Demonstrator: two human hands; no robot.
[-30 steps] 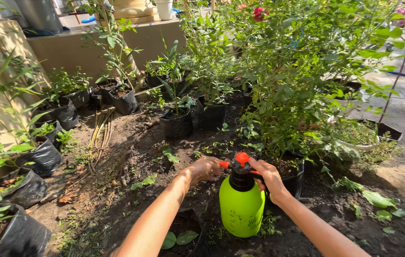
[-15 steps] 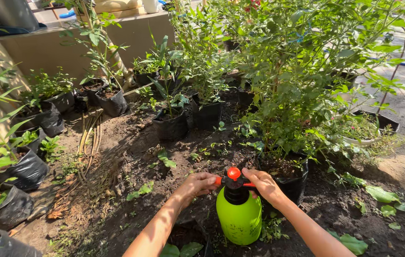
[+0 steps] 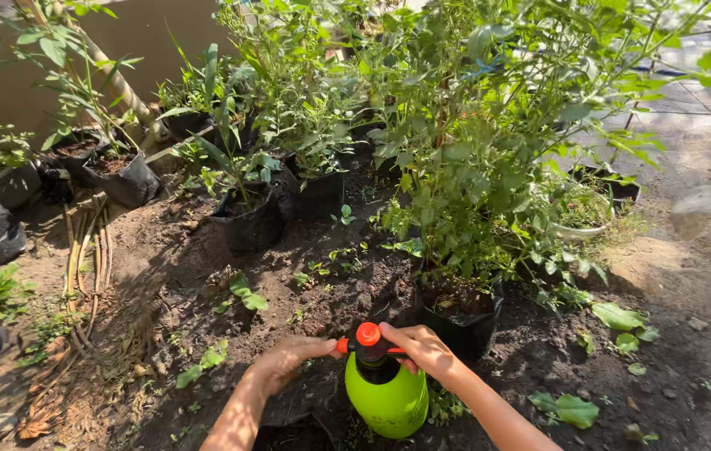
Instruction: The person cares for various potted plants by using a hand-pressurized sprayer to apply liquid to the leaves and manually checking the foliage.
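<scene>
On loose garden soil, left hand and right hand grasping the lime-green pump sprayer by its orange-and-black head could tip it.

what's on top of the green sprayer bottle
An orange knob caps the black pump head on the sprayer. The left hand touches its orange nozzle; the right hand covers the handle side, so the trigger is hidden.

Garden nursery: black grow bags, bare soil.
</scene>
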